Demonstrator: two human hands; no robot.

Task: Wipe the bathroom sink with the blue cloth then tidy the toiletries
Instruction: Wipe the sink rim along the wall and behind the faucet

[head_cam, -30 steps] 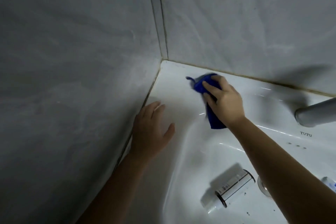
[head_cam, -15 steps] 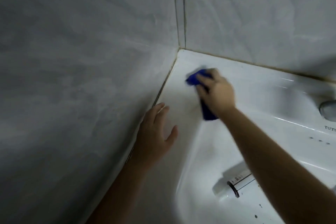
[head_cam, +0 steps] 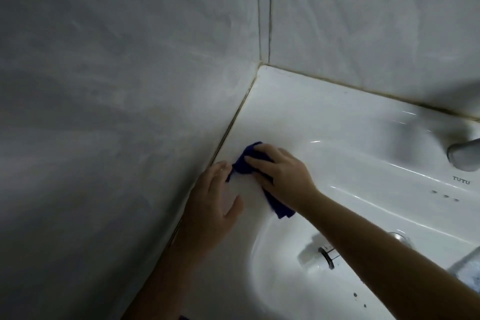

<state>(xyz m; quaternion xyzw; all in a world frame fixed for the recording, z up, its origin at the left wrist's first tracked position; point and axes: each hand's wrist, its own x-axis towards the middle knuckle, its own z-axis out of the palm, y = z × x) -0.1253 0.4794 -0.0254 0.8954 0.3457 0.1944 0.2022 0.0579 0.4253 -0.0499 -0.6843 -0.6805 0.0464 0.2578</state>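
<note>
My right hand (head_cam: 283, 176) presses the bunched blue cloth (head_cam: 241, 167) with fairly straight fingers onto the left rim of the white sink (head_cam: 311, 117), close to the side wall. A tail of the cloth hangs out under my wrist toward the basin. Beside it, my left hand (head_cam: 210, 202) lies flat on the same rim, its fingertips at the cloth's edge. A white bottle with a dark ring (head_cam: 326, 257) lies on its side in the basin, mostly hidden by my right forearm.
Grey tiled walls meet in the corner behind the sink. The metal faucet (head_cam: 465, 156) juts in at the right edge. The drain (head_cam: 397, 236) shows past my forearm, and a blurry pale object (head_cam: 467, 267) sits at the right. Dark specks (head_cam: 354, 301) dot the basin.
My right hand has dragged the cloth from near the back corner forward along the left rim, up to my left hand's fingertips. The view has shifted left.
</note>
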